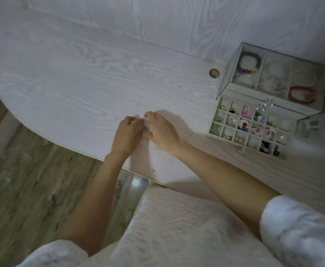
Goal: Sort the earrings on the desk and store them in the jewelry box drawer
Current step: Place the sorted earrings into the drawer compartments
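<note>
One pale wood-grain counter [80,74] carries everything, with my jewelry box [273,78] at its right end and the gridded drawer [252,128] pulled out in front, its small cells holding colourful pieces. Near the front edge my left hand [127,133] and right hand [162,132] meet, fingers curled, pinching a small pale pink earring [146,125] with a dark metal bit between them.
</note>
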{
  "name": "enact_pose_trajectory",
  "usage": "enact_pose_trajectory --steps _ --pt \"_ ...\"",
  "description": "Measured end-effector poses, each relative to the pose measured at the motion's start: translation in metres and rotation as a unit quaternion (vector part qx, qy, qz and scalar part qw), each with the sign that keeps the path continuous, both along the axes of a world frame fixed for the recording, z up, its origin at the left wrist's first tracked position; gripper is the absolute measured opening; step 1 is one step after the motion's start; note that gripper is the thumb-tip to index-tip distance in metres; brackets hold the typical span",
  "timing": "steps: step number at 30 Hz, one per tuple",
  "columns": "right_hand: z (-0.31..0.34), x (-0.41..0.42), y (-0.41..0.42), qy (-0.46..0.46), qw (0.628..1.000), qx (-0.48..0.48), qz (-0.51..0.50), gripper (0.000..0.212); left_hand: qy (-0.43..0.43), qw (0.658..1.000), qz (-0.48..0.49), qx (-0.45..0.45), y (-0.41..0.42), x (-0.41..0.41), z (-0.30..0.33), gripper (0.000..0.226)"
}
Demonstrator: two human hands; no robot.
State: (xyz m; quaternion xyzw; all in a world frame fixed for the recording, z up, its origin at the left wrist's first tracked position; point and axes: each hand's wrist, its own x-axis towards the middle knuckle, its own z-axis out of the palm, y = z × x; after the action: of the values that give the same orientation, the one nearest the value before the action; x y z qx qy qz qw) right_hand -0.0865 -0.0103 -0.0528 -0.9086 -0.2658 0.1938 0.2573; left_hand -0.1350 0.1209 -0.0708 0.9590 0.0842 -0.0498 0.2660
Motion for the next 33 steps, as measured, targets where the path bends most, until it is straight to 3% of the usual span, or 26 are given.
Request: enact_pose_trajectory --steps 4,13,20,24,28,30,33 --pt "-0.008 0.009 0.013 0.001 0.999 0.003 -0.042 0.036 0.001 1.000 -0.002 -0.007 0.001 0.008 0.002 0.018" --pt "-0.020 0.002 -0.027 -0.017 0.999 0.014 -0.046 0.014 -0.002 0.999 -0.011 -0.032 -0.026 0.005 0.003 0.013" --pt "-0.013 -0.020 -0.087 -0.073 0.995 -0.057 -0.035 0.019 0.034 0.990 -0.128 -0.053 -0.067 0.003 0.005 0.008" --pt "0.003 -0.037 -0.142 -0.069 0.985 0.038 -0.154 0.013 0.029 0.971 -0.133 -0.198 -0.107 0.008 0.017 0.014" --pt "0.021 -0.040 -0.202 -0.103 0.942 0.113 -0.300 0.006 0.010 0.947 -0.154 -0.283 -0.163 0.027 0.033 0.025" --pt "0.021 -0.032 -0.232 -0.117 0.917 0.087 -0.370 0.006 -0.020 0.959 -0.177 -0.223 -0.185 0.039 0.035 0.028" --pt "0.017 -0.011 -0.279 -0.129 0.884 -0.002 -0.449 0.014 -0.054 0.965 -0.253 -0.050 -0.206 0.054 0.031 0.027"
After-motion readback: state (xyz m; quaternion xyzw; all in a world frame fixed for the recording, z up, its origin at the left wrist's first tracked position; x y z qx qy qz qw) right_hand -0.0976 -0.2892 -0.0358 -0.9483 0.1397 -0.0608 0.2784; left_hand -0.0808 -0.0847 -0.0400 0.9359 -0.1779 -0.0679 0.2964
